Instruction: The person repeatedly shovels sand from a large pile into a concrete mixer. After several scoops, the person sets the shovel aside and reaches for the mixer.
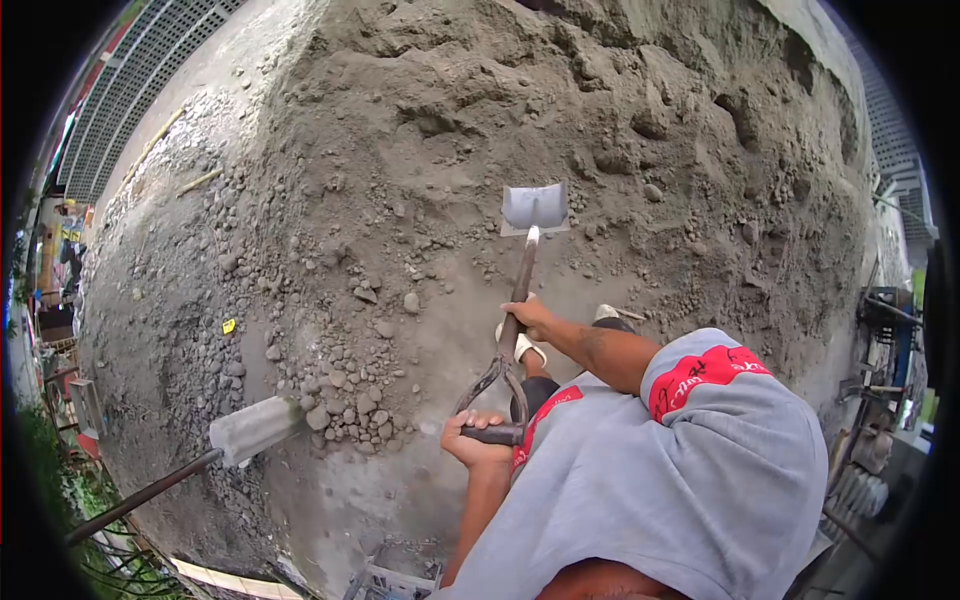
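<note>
Gripping the end handle (495, 435) of a shovel (523, 272), the left hand (474, 439) is curled closed; the right hand (527, 317), I see, clasps the shaft. The blade (535, 207) sits before the soil heap (650, 110), contact unclear to me.

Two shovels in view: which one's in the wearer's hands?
The central shovel: left hand's grip is on its end handle, right hand's grip on its shaft. Neither touches the lower-left shovel.

The shovel blade (535, 207) looks smooth metal, the soil (450, 140) rough and matt.
</note>
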`<state>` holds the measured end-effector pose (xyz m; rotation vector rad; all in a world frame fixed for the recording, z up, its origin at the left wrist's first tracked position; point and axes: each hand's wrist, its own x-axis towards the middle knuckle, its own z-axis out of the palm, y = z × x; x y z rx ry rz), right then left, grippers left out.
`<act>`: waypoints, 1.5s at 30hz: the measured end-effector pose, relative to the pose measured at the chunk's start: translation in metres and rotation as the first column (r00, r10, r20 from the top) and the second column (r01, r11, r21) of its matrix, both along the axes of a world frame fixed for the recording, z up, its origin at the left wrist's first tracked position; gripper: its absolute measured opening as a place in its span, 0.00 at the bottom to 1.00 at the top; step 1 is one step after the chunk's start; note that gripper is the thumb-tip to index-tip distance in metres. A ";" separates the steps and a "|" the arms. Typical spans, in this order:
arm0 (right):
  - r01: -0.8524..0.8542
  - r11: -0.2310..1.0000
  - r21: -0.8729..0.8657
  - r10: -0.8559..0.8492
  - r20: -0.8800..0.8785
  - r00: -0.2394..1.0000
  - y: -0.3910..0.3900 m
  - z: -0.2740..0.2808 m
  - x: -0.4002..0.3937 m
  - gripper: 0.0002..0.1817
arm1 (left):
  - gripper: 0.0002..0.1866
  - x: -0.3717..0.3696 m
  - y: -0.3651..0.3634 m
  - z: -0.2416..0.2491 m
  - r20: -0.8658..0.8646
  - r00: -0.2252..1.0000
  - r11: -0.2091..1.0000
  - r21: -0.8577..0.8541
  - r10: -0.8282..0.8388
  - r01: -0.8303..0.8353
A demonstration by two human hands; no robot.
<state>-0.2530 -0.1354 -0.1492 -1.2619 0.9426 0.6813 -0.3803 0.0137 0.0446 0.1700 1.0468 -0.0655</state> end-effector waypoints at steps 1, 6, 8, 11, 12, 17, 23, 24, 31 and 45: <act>0.110 0.991 0.078 -0.117 0.099 0.988 -0.007 0.017 0.015 0.35 | 0.06 0.040 -0.018 -0.015 0.010 1.000 0.996 0.090 -0.024 0.023; 0.206 0.969 0.137 -0.218 0.083 0.972 -0.053 0.047 0.081 0.24 | 0.07 0.207 -0.116 -0.130 -0.013 0.997 0.990 0.118 -0.079 0.080; 0.169 0.955 0.243 -0.149 -0.099 0.984 -0.072 0.035 0.100 0.09 | 0.07 0.216 -0.124 -0.123 0.018 0.998 0.995 0.081 -0.065 0.064; 0.132 0.974 0.186 -0.135 0.008 0.991 -0.065 0.054 0.114 0.07 | 0.08 0.242 -0.122 -0.088 0.075 0.996 0.998 0.016 -0.056 0.055; 0.126 0.974 0.189 -0.131 0.012 0.991 -0.063 0.068 0.127 0.07 | 0.08 0.252 -0.122 -0.085 0.065 0.997 0.999 0.025 -0.049 0.047; -0.009 0.924 0.382 -0.127 0.331 0.935 -0.046 -0.006 0.206 0.07 | 0.07 0.340 -0.098 -0.131 0.250 0.905 0.913 0.314 -0.346 0.262; -0.089 0.899 -0.428 0.259 0.357 0.898 0.069 -0.056 0.180 0.20 | 0.07 0.315 -0.004 -0.216 -0.032 0.963 0.841 0.480 -0.267 0.249; -0.410 0.911 0.049 0.389 0.232 0.892 0.028 -0.045 0.164 0.22 | 0.07 0.291 -0.003 -0.211 -0.118 0.969 0.817 0.522 -0.218 0.247; -0.259 0.966 -0.024 0.260 0.067 0.963 -0.169 -0.016 0.156 0.32 | 0.05 0.251 0.057 -0.296 -0.315 0.923 0.736 0.567 -0.221 0.370; 0.373 0.927 0.027 -0.345 -0.325 0.881 -0.047 -0.256 0.324 0.10 | 0.10 0.239 -0.004 -0.258 -0.577 0.813 0.552 0.705 0.082 0.445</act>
